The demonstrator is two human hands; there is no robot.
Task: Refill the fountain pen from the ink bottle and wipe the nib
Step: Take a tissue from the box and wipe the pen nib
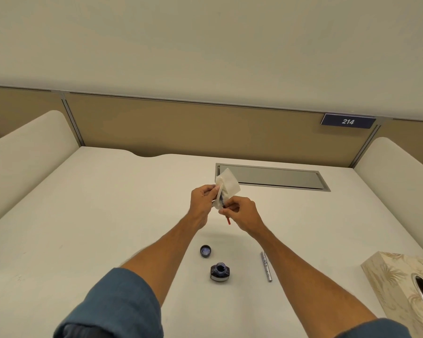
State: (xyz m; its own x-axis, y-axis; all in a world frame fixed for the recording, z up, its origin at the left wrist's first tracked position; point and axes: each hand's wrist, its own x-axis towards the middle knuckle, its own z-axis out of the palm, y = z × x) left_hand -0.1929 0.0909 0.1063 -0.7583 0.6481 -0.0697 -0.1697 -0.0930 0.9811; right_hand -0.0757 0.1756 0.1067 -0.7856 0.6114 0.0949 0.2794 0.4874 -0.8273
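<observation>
Above the middle of the white desk (95, 215), my left hand (202, 202) pinches a white tissue (227, 185) folded around the front end of the fountain pen. My right hand (242, 213) grips the pen's inner section (226, 214), whose red end pokes out below my fingers; the nib is hidden inside the tissue. Nearer to me the open ink bottle (220, 272) stands upright with dark blue ink in it. Its cap (205, 251) lies just behind it. The silver pen barrel (266, 265) lies to the bottle's right.
A patterned tissue box (398, 284) sits at the desk's right edge. A grey cable hatch (274, 178) is set into the desk behind my hands. Tan partition panels and white side dividers enclose the desk, with a sign reading 214 (348, 121) at the back right.
</observation>
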